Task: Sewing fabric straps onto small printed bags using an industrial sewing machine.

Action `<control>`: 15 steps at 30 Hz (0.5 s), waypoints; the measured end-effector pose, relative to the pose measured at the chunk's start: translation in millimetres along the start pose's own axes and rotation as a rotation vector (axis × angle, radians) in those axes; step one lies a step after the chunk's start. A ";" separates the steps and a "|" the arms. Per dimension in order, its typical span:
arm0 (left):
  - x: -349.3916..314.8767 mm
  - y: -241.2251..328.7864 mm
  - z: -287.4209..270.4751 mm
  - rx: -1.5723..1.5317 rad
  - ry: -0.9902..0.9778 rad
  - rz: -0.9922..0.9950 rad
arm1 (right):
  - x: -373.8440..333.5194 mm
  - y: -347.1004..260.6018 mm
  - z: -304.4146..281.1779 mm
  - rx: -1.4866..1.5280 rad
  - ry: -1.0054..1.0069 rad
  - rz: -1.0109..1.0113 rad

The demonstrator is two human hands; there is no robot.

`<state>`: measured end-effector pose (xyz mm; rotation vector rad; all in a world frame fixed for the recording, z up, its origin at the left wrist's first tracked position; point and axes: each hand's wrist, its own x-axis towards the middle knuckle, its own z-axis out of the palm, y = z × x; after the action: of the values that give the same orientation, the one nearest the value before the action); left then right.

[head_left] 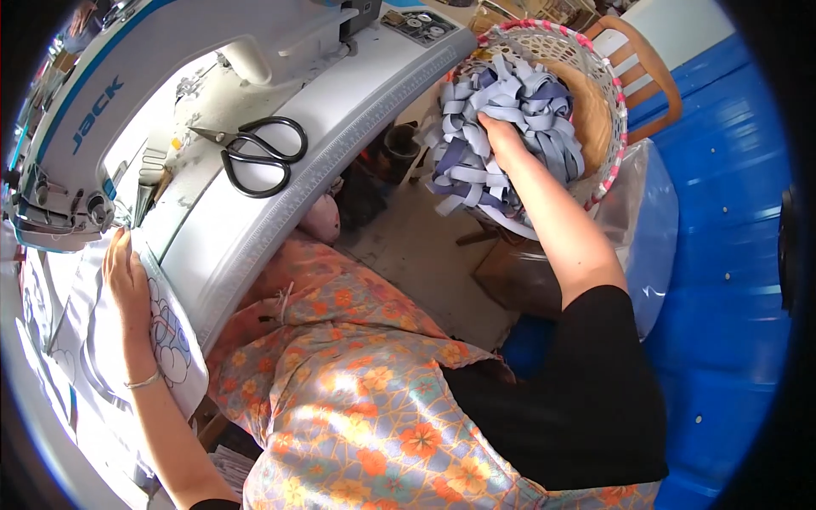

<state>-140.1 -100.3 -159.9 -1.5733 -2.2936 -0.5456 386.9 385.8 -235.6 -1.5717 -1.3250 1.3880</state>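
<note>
On the left, my left hand (127,280) lies flat with its fingers stretched on a white fabric piece (174,331) printed with a cartoon figure. Its fingertips are close to the needle end of a white sewing machine (110,93). My right arm reaches out to the far right, where my right hand (500,136) is in a heap of grey-blue fabric strips (544,119). Its fingers are mostly hidden there, so their grip does not show. The strips fill a round woven basket (619,110) with a pink-and-white rim, and some hang over its near side.
Black-handled scissors (263,155) lie on the machine bed beside a ruler strip (340,144) along its edge. A wooden chair (663,76) stands behind the basket, with a clear plastic bag (650,246) below. A blue wall (722,212) bounds the right side. Floral cloth (365,399) covers my lap.
</note>
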 end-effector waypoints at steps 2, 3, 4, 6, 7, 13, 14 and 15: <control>4.8 3.6 1.8 -0.020 0.005 0.012 | -2.8 6.3 -14.1 0.096 -0.056 -0.005; 0.3 4.2 -0.3 -0.006 0.002 -0.007 | -26.6 -0.5 -10.6 0.157 -0.143 0.036; -0.8 6.4 -0.5 -0.012 0.011 -0.013 | -41.3 -1.5 -13.2 0.218 -0.197 -0.060; -8.2 -1.0 -1.5 -0.021 0.021 -0.017 | -87.2 -15.6 -6.5 0.307 -0.166 -0.139; -7.4 -1.3 -0.3 -0.024 0.020 -0.015 | -105.5 -17.8 -9.5 0.317 -0.110 -0.159; -1.3 6.9 0.9 -0.031 0.010 -0.021 | -174.0 -3.7 -61.5 0.148 -0.252 -0.031; -1.1 6.8 1.6 -0.033 0.020 -0.011 | -184.3 -10.9 -64.2 0.145 -0.256 -0.030; -1.9 6.6 1.5 -0.036 0.031 -0.001 | -195.6 -23.4 -66.0 -0.071 -0.292 -0.017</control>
<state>-133.3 -99.0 -161.2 -1.5683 -2.2741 -0.6102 458.2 216.2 -138.9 -1.4373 -1.5700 1.6221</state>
